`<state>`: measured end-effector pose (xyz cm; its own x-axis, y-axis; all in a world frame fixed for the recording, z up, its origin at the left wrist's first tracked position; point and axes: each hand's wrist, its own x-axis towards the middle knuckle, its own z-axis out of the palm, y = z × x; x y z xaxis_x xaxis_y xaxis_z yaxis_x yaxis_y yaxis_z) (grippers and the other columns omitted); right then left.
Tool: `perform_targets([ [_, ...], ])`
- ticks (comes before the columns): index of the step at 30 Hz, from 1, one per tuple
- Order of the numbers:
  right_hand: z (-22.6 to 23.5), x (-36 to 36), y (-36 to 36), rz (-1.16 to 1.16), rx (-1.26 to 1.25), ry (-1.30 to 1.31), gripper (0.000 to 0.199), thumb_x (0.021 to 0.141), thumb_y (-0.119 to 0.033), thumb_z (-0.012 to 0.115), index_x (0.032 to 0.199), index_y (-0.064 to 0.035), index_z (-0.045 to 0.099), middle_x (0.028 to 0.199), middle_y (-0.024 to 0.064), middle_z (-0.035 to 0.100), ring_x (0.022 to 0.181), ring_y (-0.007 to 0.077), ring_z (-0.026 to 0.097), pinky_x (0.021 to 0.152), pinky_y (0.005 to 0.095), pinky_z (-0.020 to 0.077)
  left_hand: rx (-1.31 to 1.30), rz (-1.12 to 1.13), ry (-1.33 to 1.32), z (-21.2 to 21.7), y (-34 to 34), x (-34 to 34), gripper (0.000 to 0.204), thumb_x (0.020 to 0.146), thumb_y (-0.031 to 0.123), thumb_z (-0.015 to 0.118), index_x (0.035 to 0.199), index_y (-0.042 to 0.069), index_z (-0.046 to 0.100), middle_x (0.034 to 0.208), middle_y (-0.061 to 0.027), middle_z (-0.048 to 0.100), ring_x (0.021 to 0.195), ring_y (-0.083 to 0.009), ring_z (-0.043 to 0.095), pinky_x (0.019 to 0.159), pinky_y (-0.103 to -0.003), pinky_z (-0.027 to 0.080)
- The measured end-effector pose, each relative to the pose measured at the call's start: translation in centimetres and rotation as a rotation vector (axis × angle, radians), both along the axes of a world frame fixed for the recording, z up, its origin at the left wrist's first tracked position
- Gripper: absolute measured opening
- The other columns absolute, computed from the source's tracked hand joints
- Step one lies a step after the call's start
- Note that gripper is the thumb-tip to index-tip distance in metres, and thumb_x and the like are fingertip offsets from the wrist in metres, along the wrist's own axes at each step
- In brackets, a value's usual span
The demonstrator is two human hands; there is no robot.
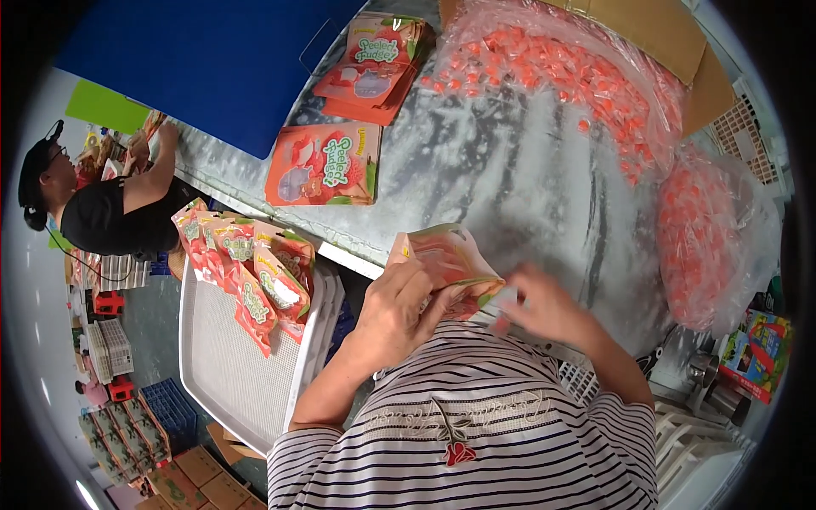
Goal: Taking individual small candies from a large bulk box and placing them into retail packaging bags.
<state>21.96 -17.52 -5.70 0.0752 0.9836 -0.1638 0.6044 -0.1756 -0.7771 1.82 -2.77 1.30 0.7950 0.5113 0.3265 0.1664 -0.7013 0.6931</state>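
My left hand (397, 314) grips a red and pink candy pouch (448, 257) in front of my body, thumb along its lower edge. The pouch is tilted, with its side toward me spread apart. Just right of the pouch is my right hand (544, 306), smeared by motion; a small reddish spot shows under its fingers, too blurred to name. On the metal table (510, 170) ahead lie a stack of flat pouches (374, 72) and a nearer group of flat pouches (325, 166).
Small red wrapped candies (544, 64) spill from a clear bag in a cardboard box (654, 34). A full clear bag of candies (701, 242) stands right. Filled pouches (255, 272) lie on a white tray (229, 365) at left. A blue panel (195, 59) and another person (110, 204) are beyond.
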Motion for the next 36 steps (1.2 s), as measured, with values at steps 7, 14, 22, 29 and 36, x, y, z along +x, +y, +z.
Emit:
perform_targets([
  [7, -3.0, -1.0, -3.4, 0.17, -0.201, -0.022, 0.021, 0.088, -0.021, 0.057, 0.099, -0.0031, 0.056, 0.105, 0.0191, 0.051, 0.087, 0.0376, 0.059, 0.075, 0.0452, 0.0477, 0.255, -0.065, -0.214, 2.3, -0.9, -0.1, 0.022, 0.071, 0.001, 0.076, 0.087, 0.001, 0.061, 0.076, -0.0103, 0.059, 0.063, -0.0246, 0.058, 0.054, -0.033, 0.046],
  [14, -1.9, -1.5, -4.1, 0.211, -0.202, -0.167, 0.02, 0.085, -0.015, 0.056, 0.099, -0.0006, 0.053, 0.102, 0.0194, 0.049, 0.085, 0.0394, 0.059, 0.074, 0.0476, 0.0483, 0.333, -0.073, -0.293, 4.0, -1.5, -0.9, 0.03, 0.068, 0.006, 0.08, 0.09, -0.003, 0.061, 0.078, -0.0109, 0.061, 0.066, -0.0273, 0.062, 0.059, -0.036, 0.052],
  [22, 0.8, 2.5, -3.4, -0.193, 0.132, 0.023, 0.014, 0.082, 0.006, 0.057, 0.092, -0.0021, 0.05, 0.091, 0.0135, 0.055, 0.07, 0.0205, 0.062, 0.061, 0.0295, 0.0483, 0.321, -0.075, -0.263, 1.2, -2.1, 0.3, 0.03, 0.068, 0.004, 0.079, 0.091, -0.004, 0.061, 0.086, -0.0125, 0.061, 0.069, -0.0264, 0.062, 0.059, -0.036, 0.052],
  [29, 11.7, -1.1, 2.8, -0.246, 0.682, 0.36, 0.014, 0.08, 0.004, 0.067, 0.086, 0.0008, 0.054, 0.088, 0.0068, 0.059, 0.068, 0.0096, 0.06, 0.058, 0.0227, 0.0487, 0.348, -0.097, -0.237, 1.4, -2.3, 0.9, 0.031, 0.068, 0.005, 0.079, 0.091, -0.004, 0.06, 0.086, -0.0136, 0.061, 0.068, -0.0269, 0.062, 0.058, -0.036, 0.052],
  [36, 11.9, -2.3, 2.2, 0.116, 0.628, -0.472, 0.04, 0.068, -0.015, 0.077, 0.102, -0.0005, 0.063, 0.111, 0.0092, 0.063, 0.103, 0.0266, 0.058, 0.106, 0.0581, 0.0295, 0.284, -0.101, -0.241, 1.4, -2.4, 1.1, 0.028, 0.07, 0.002, 0.075, 0.092, -0.003, 0.06, 0.08, -0.0116, 0.057, 0.065, -0.0267, 0.06, 0.057, -0.036, 0.049],
])
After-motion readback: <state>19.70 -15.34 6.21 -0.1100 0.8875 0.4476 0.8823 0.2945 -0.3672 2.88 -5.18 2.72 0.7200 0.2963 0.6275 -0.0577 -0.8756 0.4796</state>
